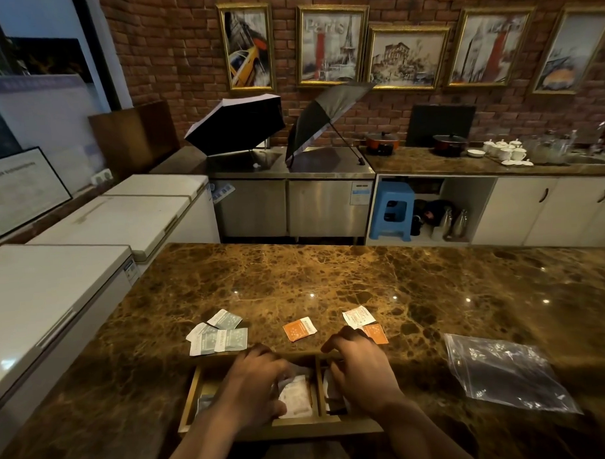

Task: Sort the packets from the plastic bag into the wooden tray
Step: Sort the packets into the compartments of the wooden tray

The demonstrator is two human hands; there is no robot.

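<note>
A wooden tray (pixel 190 401) with compartments lies at the near edge of the marble counter. My left hand (pixel 255 385) reaches into its middle compartment, fingers curled on white packets (pixel 295 396). My right hand (pixel 362 371) rests over the right compartment, touching a white packet (pixel 329 386) there; whether it grips it is unclear. Beyond the tray lie several grey-blue packets (pixel 217 335), an orange packet (pixel 299 329), a white packet (pixel 358 317) and another orange packet (pixel 376 333) partly behind my right hand. The clear plastic bag (pixel 505 373) lies flat to the right.
The brown marble counter (pixel 330 280) stretches wide beyond the packets. White chest freezers (pixel 56 293) stand along the left. Across the aisle are a steel cabinet with two open umbrellas (pixel 235 125), a blue stool (pixel 391 209), pots and cups on a back counter.
</note>
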